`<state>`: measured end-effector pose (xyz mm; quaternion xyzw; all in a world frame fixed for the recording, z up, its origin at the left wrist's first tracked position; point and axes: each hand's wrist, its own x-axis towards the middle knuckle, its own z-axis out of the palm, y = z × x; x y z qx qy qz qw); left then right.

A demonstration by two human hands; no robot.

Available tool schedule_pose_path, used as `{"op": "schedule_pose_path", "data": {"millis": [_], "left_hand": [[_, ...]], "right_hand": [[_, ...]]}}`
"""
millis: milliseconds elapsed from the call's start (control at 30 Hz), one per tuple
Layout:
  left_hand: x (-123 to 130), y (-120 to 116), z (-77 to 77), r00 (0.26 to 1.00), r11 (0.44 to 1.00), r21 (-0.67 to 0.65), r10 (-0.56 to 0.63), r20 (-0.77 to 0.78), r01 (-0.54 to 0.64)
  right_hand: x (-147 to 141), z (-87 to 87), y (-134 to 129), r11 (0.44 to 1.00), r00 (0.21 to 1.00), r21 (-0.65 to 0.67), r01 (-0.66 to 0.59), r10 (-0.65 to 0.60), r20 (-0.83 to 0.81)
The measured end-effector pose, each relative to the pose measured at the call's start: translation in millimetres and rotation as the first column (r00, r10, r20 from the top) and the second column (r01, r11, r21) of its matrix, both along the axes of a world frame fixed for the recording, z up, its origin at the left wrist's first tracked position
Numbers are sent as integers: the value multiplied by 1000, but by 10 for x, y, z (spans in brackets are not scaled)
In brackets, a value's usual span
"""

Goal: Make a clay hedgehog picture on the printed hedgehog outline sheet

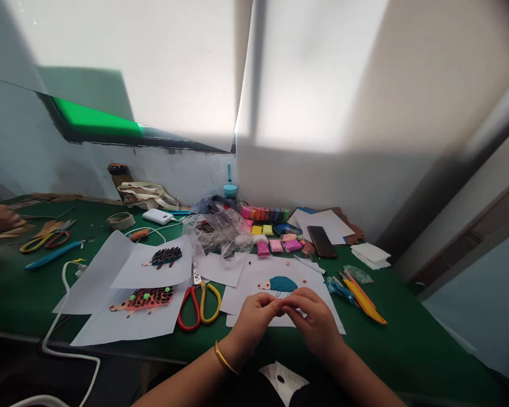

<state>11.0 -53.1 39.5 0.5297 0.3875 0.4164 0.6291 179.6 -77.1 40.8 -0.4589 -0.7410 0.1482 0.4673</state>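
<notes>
Left grip (255, 319) and right grip (316, 317) meet over the blue-animal sheet (277, 269).

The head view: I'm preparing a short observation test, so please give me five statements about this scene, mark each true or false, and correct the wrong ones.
1. The left hand and right hand meet at the fingers. True.
2. The gold bracelet is on the right wrist. False: the gold bracelet is on the left wrist.
3. The dark phone lies to the left of both hands. False: the dark phone lies beyond them, toward the right.
4. A blue animal figure shows on the white sheet just beyond the hands. True.
5. The scissors nearest the hands have one red and one yellow handle. True.
</notes>
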Motion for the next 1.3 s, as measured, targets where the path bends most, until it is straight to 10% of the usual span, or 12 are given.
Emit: {"op": "schedule_pose_path", "data": {"millis": [1300], "left_hand": [[-12,-1,8,997,999,-28,24,68,-22]], "right_hand": [[16,18,14,991,990,-120,-54,37,-139]]}}
